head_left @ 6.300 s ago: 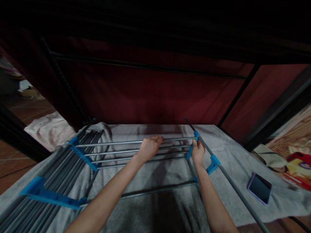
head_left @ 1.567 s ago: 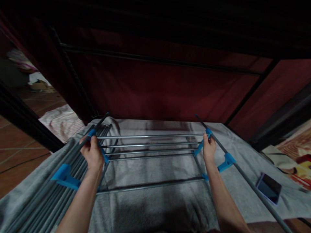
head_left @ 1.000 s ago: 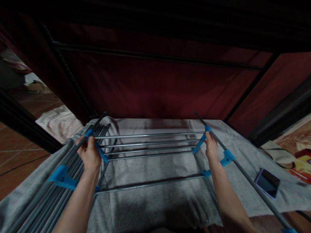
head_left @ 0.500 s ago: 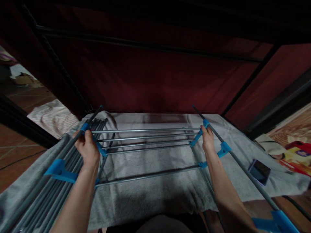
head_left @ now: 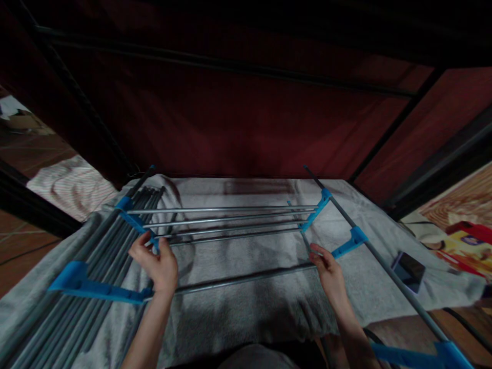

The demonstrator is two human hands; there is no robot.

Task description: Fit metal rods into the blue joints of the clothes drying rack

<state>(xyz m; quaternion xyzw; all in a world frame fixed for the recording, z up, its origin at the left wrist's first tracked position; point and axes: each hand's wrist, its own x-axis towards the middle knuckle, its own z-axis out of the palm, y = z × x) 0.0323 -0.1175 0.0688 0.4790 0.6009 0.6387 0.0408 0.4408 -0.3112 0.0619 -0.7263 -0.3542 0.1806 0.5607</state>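
Note:
A rack frame of grey metal tubes with blue plastic brackets lies across a grey cloth. Several thin crossbars (head_left: 230, 218) run between the upper left bracket (head_left: 134, 220) and the upper right bracket (head_left: 315, 211). My left hand (head_left: 157, 260) has its fingers curled around the lower end of the upper left bracket. Lower right of the crossbars, my right hand (head_left: 326, 264) is at a thin side tube near the right lower bracket (head_left: 349, 243), fingers bent. A single lower bar (head_left: 246, 279) spans between the hands. The lower left bracket (head_left: 96, 284) is left of my left wrist.
Several loose grey tubes (head_left: 73, 323) lie at the left on the cloth (head_left: 238, 318). A phone (head_left: 409, 271) rests at the right, near a red and yellow package (head_left: 471, 243). A dark red panel (head_left: 246, 123) stands behind. A striped cloth (head_left: 75, 184) is at the far left.
Both hands have moved down toward me, off the upper ends of the top brackets. The left side of the frame has shifted outward to the left.

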